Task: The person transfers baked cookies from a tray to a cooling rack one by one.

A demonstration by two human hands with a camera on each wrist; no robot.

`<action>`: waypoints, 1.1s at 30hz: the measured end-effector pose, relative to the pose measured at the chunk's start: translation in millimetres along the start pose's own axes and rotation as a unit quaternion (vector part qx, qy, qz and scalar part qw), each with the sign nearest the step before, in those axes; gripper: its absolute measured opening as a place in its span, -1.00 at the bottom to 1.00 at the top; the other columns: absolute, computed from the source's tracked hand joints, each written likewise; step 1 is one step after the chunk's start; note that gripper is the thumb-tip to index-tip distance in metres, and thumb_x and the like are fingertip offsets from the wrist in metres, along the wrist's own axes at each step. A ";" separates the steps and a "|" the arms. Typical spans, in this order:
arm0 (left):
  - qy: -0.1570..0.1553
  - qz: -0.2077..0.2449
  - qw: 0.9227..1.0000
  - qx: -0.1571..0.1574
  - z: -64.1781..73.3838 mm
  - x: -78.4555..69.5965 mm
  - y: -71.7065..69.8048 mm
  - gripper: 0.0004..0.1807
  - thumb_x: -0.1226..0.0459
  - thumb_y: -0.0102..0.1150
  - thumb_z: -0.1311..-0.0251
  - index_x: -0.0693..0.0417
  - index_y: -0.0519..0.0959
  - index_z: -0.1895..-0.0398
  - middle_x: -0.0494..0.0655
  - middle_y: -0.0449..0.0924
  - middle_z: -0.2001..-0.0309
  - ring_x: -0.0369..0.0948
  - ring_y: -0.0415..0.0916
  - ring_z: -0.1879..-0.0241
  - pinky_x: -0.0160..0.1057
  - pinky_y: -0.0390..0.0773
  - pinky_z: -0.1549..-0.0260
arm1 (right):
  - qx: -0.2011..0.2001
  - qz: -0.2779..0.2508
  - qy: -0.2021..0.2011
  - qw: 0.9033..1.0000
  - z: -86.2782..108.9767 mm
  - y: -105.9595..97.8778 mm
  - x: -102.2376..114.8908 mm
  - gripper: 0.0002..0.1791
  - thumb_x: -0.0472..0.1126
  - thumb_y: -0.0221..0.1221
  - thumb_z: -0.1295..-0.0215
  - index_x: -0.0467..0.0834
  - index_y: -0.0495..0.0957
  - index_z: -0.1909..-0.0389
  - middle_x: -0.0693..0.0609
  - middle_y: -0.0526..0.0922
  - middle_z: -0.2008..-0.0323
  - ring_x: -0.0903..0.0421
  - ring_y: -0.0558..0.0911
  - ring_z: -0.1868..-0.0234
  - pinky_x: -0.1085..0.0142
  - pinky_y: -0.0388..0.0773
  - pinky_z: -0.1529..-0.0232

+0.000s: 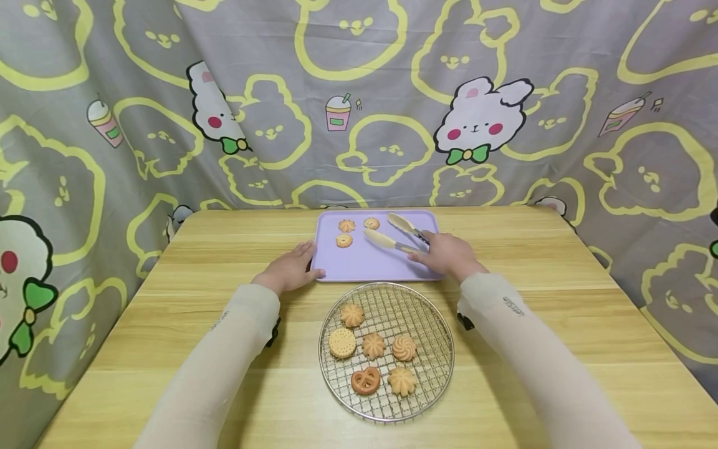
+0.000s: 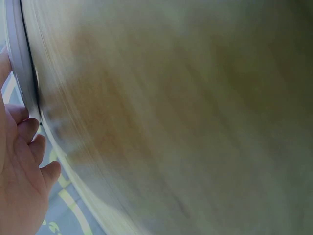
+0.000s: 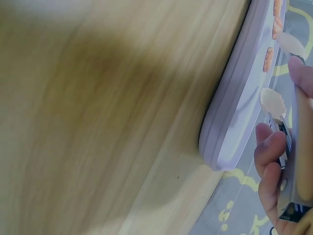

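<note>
My right hand (image 1: pixel 451 254) grips a pair of tongs (image 1: pixel 379 239) with pale tips and metal arms. The tongs' arms stand spread over the lilac tray (image 1: pixel 359 267), with nothing between the tips. Three cookies lie toward the tray's left: a star-shaped cookie (image 1: pixel 346 226), a round one (image 1: pixel 371 223) and another round one (image 1: pixel 344 240). At the tray's left edge rests my left hand (image 1: pixel 290 267), its thumb touching the rim and its fingers extended alongside. The right wrist view shows the right hand's fingers (image 3: pixel 270 152) around the tongs, beside the tray's corner.
A round wire rack (image 1: pixel 432 337) stands in front of the tray. On it lie several cookies, among them a pretzel (image 1: pixel 366 380), a round dotted cookie (image 1: pixel 342 343) and a swirl cookie (image 1: pixel 404 348). A patterned curtain (image 1: pixel 387 93) hangs behind the wooden table (image 1: pixel 185 299).
</note>
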State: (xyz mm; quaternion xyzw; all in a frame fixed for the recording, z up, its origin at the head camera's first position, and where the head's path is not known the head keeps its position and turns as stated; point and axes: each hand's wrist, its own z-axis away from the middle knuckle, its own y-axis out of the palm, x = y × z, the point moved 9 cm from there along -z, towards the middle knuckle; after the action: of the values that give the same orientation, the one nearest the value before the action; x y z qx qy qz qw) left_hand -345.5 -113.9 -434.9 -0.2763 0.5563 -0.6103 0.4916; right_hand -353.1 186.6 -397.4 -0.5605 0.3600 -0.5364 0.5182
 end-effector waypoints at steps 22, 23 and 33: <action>-0.002 0.002 1.000 0.001 -1.1 0.9 0.7 -0.10 -0.18 -0.17 -0.37 0.21 -0.17 -0.50 0.11 -0.24 -0.50 0.02 -0.27 -0.46 -0.03 -0.11 -0.39 | -0.013 0.012 0.009 1.000 -12.2 -1.8 22.0 -0.23 0.25 0.10 -0.27 -0.09 0.27 -0.39 -0.23 0.58 -0.03 -0.26 0.57 0.07 -0.13 0.51 0.13; -0.002 0.002 1.000 0.000 -1.2 0.8 0.7 -0.10 -0.18 -0.17 -0.37 0.21 -0.17 -0.50 0.11 -0.23 -0.50 0.02 -0.27 -0.46 -0.03 -0.11 -0.39 | -0.013 0.012 0.009 1.000 -12.5 -2.0 22.7 -0.23 0.24 0.10 -0.28 -0.10 0.27 -0.39 -0.23 0.58 -0.03 -0.26 0.57 0.07 -0.13 0.51 0.13; -0.005 0.001 1.000 0.000 -1.4 1.4 1.0 -0.10 -0.18 -0.17 -0.36 0.20 -0.17 -0.50 0.10 -0.23 -0.50 0.02 -0.26 -0.46 -0.03 -0.11 -0.39 | -0.008 0.027 0.012 1.000 -17.7 -1.0 26.1 -0.24 0.23 0.08 -0.30 -0.10 0.24 -0.40 -0.28 0.54 -0.07 -0.26 0.56 0.06 -0.12 0.52 0.12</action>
State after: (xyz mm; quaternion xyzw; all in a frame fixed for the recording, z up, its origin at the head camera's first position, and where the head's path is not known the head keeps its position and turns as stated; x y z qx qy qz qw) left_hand -347.0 -114.6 -436.5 -0.2785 0.5543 -0.6087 0.4947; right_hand -366.2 158.3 -392.5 -0.5484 0.3856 -0.5258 0.5235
